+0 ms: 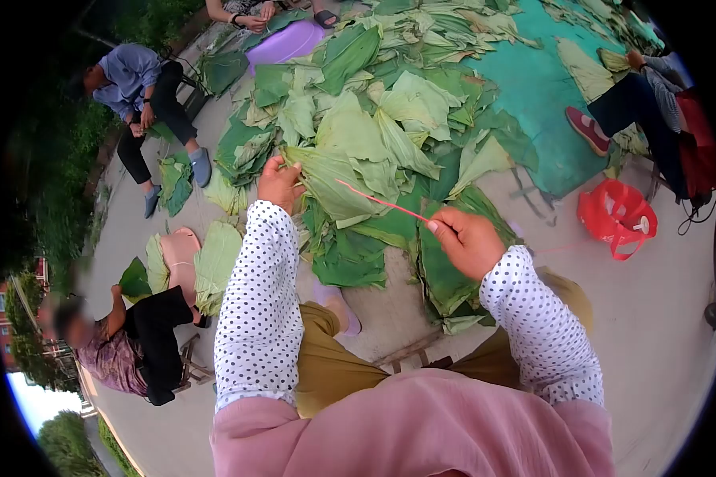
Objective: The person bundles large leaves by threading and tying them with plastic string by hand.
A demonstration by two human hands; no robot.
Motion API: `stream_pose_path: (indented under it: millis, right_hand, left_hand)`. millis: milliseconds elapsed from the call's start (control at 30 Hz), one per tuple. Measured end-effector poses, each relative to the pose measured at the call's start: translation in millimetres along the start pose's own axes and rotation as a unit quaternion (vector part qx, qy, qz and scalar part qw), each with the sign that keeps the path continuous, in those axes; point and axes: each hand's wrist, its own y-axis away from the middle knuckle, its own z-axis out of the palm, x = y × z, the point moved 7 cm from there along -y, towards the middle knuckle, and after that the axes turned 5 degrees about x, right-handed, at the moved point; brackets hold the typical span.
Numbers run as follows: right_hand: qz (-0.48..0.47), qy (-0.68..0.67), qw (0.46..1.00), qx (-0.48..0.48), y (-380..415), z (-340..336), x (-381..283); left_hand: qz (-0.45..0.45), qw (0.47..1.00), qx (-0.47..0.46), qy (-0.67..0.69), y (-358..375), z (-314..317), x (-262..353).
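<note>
My left hand (281,183) pinches the edge of a large pale green leaf (332,184), its thumb on top near the leaf's upper left corner. Between the thumb and fingers of my right hand (468,241) is a thin pinkish-red strip (394,207). The strip points up and left, and its far end overlaps the held leaf in this view. Under and beyond my hands lies a heap of broad leaves (422,99), some pale, some dark green. A folded dark green leaf bundle (445,274) lies below my right hand.
A red bag (616,215) stands on the ground at right, near a seated person (644,119). Two more people (143,87) (127,342) sit at left with leaves. A purple basin (286,44) is at the back, by another person's hands (254,20). Green sheeting (545,87) lies right.
</note>
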Motion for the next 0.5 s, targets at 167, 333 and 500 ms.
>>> stream_pose_path:
  millis: [167, 333, 500]
  right_hand:
    - [-0.056, 0.022, 0.998, 0.006, 22, -16, -9]
    - [-0.059, 0.049, 0.997, -0.01, 9, -1, -4]
    - [-0.071, 0.035, 0.996, -0.027, -9, 9, 5]
  left_hand:
    - [0.021, 0.999, -0.025, -0.005, 100, 35, 32]
    - [0.027, 1.0, -0.013, -0.007, 111, 43, 18]
    - [0.047, 0.998, 0.012, -0.044, 114, 51, 28]
